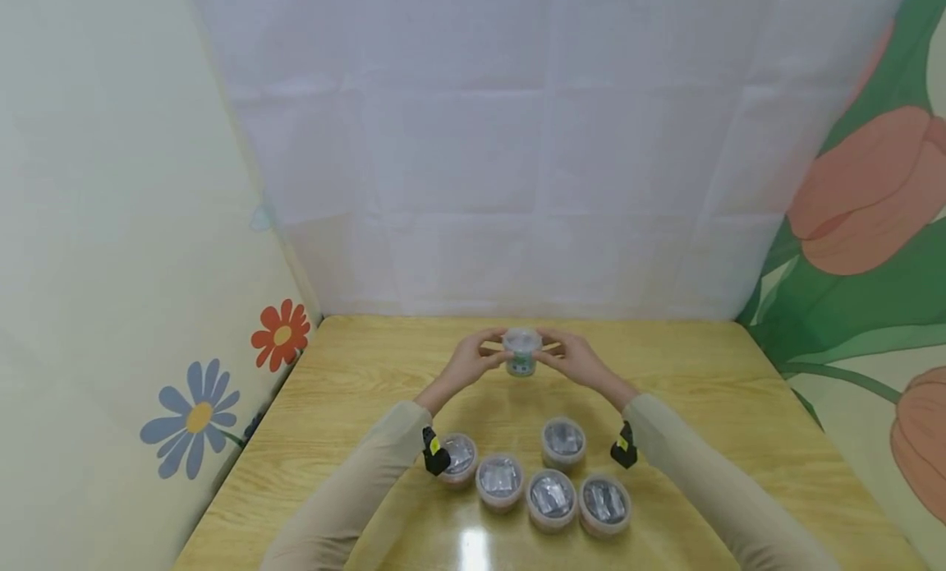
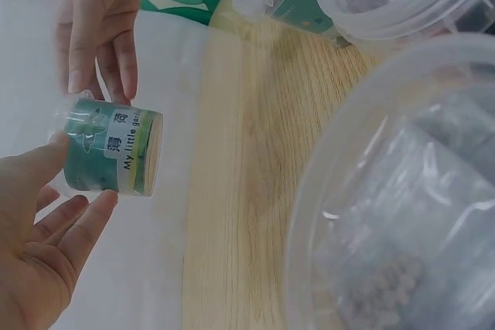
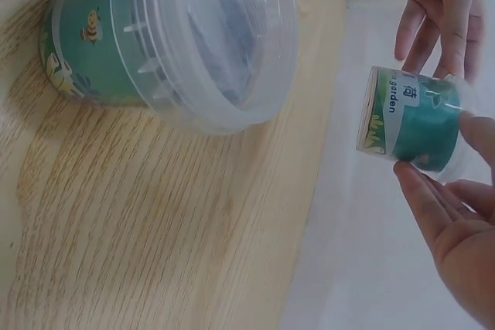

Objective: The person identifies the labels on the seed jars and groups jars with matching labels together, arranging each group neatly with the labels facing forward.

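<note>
A small clear plastic cup (image 1: 521, 353) with a green label reading "My little garden" (image 2: 112, 148) is between my two hands, over the far part of the table. My left hand (image 1: 470, 360) pinches one side of it with thumb and fingers. On the opposite side, my right hand (image 1: 572, 357) holds it the same way. Both wrist views show the cup's base facing the tabletop, with a gap beneath it. Its lidded top is partly covered by fingers in the right wrist view. Closer to me stand several similar tubs (image 1: 500, 481) with grey packets under their clear lids.
One tub (image 1: 563, 442) stands behind the front row, near my right wrist. Another tub (image 1: 460, 456) is partly hidden by the left wrist camera (image 1: 434, 452). A white cloth (image 1: 517, 144) hangs behind the wooden table (image 1: 355, 366), with painted walls on both sides.
</note>
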The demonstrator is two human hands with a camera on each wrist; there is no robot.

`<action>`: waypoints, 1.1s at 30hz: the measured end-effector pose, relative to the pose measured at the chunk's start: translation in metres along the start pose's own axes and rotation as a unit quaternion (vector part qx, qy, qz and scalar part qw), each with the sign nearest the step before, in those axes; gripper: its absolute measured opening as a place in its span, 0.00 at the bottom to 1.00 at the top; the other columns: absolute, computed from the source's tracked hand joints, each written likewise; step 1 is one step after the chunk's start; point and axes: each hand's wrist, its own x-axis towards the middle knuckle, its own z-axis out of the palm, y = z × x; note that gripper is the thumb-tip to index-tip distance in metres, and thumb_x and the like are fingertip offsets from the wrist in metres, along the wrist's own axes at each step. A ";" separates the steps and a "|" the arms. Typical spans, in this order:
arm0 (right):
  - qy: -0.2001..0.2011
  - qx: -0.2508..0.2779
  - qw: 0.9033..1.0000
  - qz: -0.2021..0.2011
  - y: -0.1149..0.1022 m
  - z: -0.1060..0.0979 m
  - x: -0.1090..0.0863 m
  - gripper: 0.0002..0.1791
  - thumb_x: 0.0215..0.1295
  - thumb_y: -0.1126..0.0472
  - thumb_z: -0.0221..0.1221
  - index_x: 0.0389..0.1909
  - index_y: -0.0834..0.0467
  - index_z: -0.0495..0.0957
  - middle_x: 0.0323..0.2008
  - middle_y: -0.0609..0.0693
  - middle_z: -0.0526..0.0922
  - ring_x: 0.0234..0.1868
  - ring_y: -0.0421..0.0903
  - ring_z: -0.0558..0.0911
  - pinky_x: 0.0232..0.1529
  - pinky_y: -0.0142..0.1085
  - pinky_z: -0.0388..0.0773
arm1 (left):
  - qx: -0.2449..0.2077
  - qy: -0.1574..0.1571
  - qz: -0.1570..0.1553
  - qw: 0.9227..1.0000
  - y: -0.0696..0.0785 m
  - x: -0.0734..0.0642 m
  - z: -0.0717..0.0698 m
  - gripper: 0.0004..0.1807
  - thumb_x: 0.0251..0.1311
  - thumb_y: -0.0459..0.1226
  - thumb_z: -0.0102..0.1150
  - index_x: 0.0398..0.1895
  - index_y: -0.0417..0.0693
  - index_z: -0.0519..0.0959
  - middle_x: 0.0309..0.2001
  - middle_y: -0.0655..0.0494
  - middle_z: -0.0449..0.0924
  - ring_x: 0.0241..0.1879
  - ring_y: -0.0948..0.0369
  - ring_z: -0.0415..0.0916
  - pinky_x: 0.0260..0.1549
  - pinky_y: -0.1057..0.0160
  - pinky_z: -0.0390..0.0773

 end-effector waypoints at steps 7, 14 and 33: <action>0.007 0.001 1.000 0.000 0.003 -0.001 -0.001 0.30 0.63 0.56 0.58 0.63 0.65 0.65 0.56 0.64 0.73 0.47 0.57 0.80 0.44 0.42 0.80 | 0.014 0.005 0.011 1.000 0.000 0.002 0.004 0.30 0.58 0.40 0.60 0.63 0.43 0.67 0.55 0.41 0.71 0.47 0.47 0.78 0.40 0.61 0.81; 0.014 -0.008 1.000 0.010 0.003 0.000 -0.002 0.30 0.63 0.57 0.58 0.63 0.65 0.65 0.54 0.64 0.75 0.46 0.57 0.80 0.44 0.44 0.80 | 0.025 0.008 0.026 0.999 -0.002 0.004 0.006 0.28 0.58 0.38 0.60 0.62 0.40 0.68 0.54 0.42 0.71 0.47 0.48 0.78 0.43 0.60 0.81; 0.032 -0.009 0.998 0.049 0.005 0.004 0.003 0.28 0.61 0.56 0.60 0.60 0.64 0.68 0.46 0.61 0.79 0.45 0.56 0.81 0.44 0.43 0.80 | 0.031 0.046 0.004 0.998 -0.004 0.004 0.009 0.27 0.54 0.41 0.64 0.58 0.44 0.73 0.53 0.43 0.75 0.48 0.47 0.78 0.43 0.59 0.81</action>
